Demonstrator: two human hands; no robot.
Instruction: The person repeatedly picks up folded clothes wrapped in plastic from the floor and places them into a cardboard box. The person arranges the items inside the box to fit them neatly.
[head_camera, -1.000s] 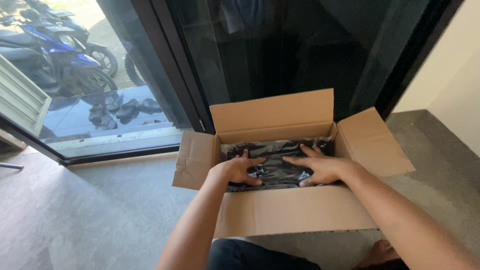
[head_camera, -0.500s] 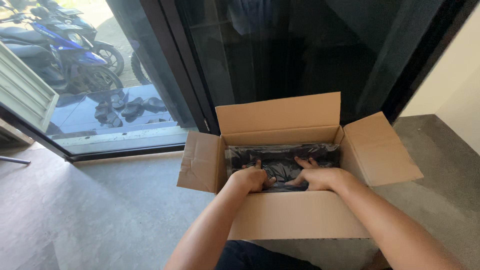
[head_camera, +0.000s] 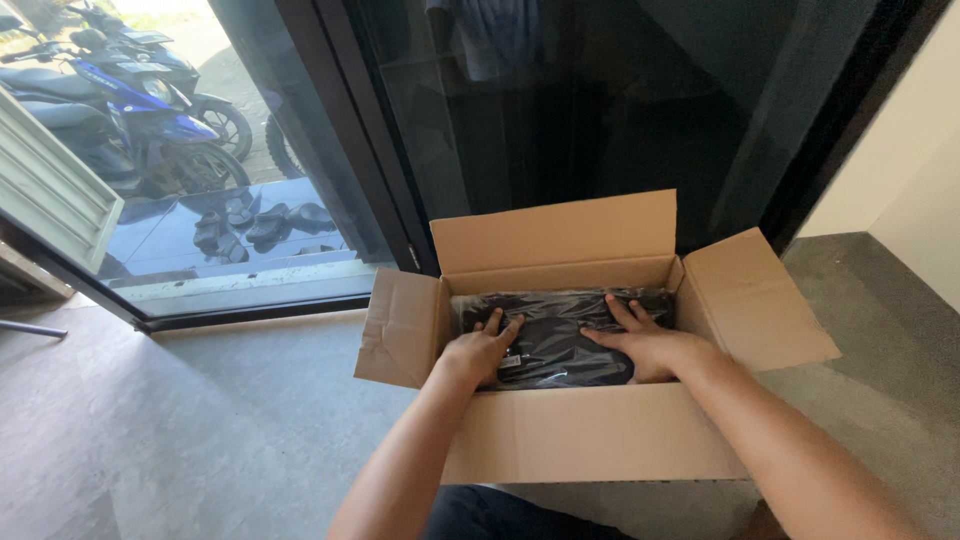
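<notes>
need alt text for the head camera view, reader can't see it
Both bare hands, left hand and right hand, press flat on a black plastic-wrapped bundle inside an open cardboard box on a grey floor. Behind it stands a dark glass door; motorbikes are parked outside at left.

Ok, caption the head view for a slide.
Both hands, left and right, press flat on black plastic-wrapped bundles inside an open cardboard box.
</notes>
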